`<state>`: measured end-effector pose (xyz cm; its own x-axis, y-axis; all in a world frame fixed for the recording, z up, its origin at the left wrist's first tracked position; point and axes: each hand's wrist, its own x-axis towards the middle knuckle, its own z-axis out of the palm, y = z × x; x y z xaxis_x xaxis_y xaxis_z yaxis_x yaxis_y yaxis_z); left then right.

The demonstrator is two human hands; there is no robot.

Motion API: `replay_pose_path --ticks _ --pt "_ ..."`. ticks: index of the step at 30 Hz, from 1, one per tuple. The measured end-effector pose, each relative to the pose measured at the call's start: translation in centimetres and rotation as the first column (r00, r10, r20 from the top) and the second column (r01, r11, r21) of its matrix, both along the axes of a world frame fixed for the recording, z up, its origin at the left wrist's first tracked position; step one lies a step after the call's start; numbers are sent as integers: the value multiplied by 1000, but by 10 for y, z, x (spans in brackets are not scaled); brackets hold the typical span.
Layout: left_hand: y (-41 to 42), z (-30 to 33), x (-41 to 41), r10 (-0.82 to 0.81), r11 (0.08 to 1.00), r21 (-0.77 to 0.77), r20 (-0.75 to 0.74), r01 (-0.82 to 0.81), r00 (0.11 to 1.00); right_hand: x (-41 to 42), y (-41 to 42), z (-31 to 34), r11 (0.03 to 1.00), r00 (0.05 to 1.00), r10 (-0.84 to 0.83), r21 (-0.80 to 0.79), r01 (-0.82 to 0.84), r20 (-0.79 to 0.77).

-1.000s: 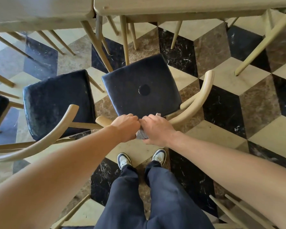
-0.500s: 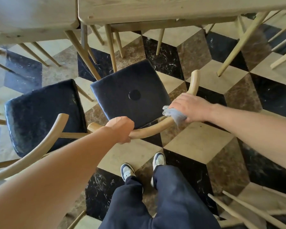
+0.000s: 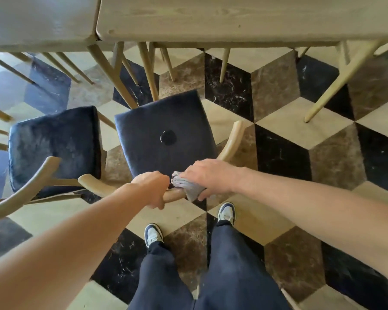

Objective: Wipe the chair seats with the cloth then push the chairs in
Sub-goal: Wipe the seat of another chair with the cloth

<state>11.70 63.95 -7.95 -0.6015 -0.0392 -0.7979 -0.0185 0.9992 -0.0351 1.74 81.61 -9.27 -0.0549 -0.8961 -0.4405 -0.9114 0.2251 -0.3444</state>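
chair (image 3: 166, 135) short of tabletop (image 3: 211, 21), seat straight ahead of hands | left hand (image 3: 154, 186) grips backrest (image 3: 94, 186) | right hand (image 3: 207, 177) clamps cloth (image 3: 186, 186) on it | push forward, both equally near

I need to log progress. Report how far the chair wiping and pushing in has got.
Done: cannot tell whether the dark padded seat has been wiped. In hand: the left hand grips this chair's curved pale wooden backrest; the right hand holds the crumpled grey cloth against it. Left: both this chair and the worn dark-seated chair beside it stand clear of the pale wooden table, not pushed in.
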Motion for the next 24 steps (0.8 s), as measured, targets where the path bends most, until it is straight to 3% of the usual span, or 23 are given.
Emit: replay_pose_path --ticks 3,6,9,12,14,17,19,21,24 --pt "6 0 -3 42 998 -54 52 -39 998 -64 34 6 994 980 108 51 -101 -165" --pt "12 1 -12 72 995 -70 99 -65 993 -127 48 13 988 973 132 104 -114 -188" --pt "12 2 -31 84 996 -52 236 -74 968 -162 29 19 957 984 159 257 -132 -85" --pt "11 -3 -43 86 996 -49 335 -74 938 -187 3 16 867 984 -66 497 -25 165" --pt "8 -7 -50 79 997 -35 379 -71 922 -201 -7 15 780 967 -167 626 10 193" --pt "-8 -16 -61 91 994 20 428 -110 899 -217 -27 9 664 969 -157 746 -40 192" --pt "-19 -25 -67 147 983 49 379 -178 914 -222 -41 7 586 966 -178 809 -49 188" --pt "-28 -33 -70 250 956 96 216 -276 944 -224 -52 3 531 968 -196 847 -28 155" --pt "-49 -55 -72 422 895 158 6 -418 906 -229 -77 -17 599 977 -213 793 113 22"
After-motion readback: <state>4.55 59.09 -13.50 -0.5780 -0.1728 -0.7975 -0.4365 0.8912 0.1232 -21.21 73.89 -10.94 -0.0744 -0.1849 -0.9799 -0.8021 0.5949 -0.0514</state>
